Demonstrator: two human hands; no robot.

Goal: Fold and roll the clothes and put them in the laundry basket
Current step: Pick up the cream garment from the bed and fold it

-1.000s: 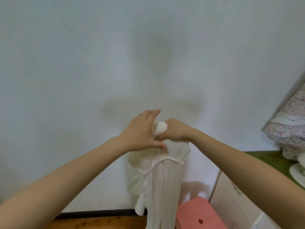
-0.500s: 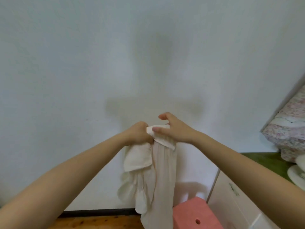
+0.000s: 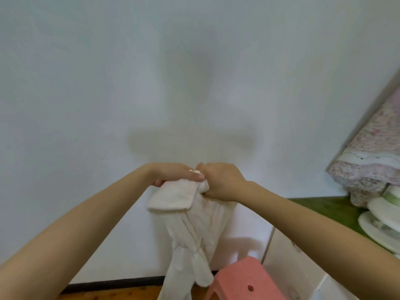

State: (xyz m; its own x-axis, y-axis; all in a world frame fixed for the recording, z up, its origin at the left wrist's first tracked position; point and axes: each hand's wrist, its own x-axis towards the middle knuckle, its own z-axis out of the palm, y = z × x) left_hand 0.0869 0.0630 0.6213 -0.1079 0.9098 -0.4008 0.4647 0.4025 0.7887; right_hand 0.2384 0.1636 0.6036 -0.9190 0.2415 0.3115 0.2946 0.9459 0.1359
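1. Head view shows the cream-white garment of thin fabric (image 3: 194,224) held up in the air before a pale wall. Its upper end is between the two hands, and its long lower part hangs down just beside the pink plastic stool (image 3: 244,280).
2. The left hand (image 3: 176,175) pinches a folded flap at the top, thumb above and fingers beneath. The right hand (image 3: 223,182) has its fingers curled tight round a bunched wad of the cloth.
3. Risk: nothing supports the garment from below, so only the two grips keep the fold. If either loosens to take a new hold, the flap will likely drop open and the roll come undone.
4. Risk: the loose hanging end could catch on the stool or drag on the wooden floor (image 3: 119,294), skewing the roll.
5. The laundry basket is out of view, so the carry to it cannot be judged.
6. No brand, label or writing can be read anywhere.
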